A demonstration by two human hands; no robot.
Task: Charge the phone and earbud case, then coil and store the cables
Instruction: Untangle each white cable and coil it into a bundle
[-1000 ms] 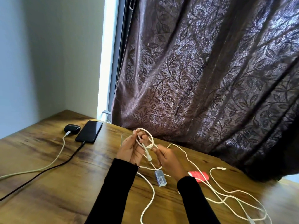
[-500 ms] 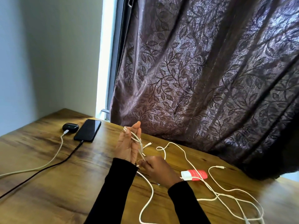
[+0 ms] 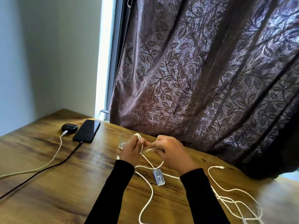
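Observation:
A black phone [image 3: 86, 130] lies at the table's far left with a black cable [image 3: 48, 167] plugged into its near end. Beside it sits a black earbud case [image 3: 69, 127] with a white cable [image 3: 53, 156] plugged in. My left hand [image 3: 131, 151] grips a small coil of a white cable [image 3: 146, 159] above the table's middle. My right hand [image 3: 171, 153] pinches the same cable just right of the coil. The cable's slack drops to the table and loops toward me.
A small grey adapter [image 3: 159, 177] lies below my hands. Another white cable [image 3: 233, 196] lies tangled at the right. A clear glass [image 3: 123, 138] stands behind my left hand. A patterned curtain [image 3: 202, 78] hangs along the wooden table [image 3: 48, 199]'s far edge.
My left hand's fingers have curled round the cable coil. My right hand rose from below to beside the left. The camera shifted; the red object at right is now hidden.

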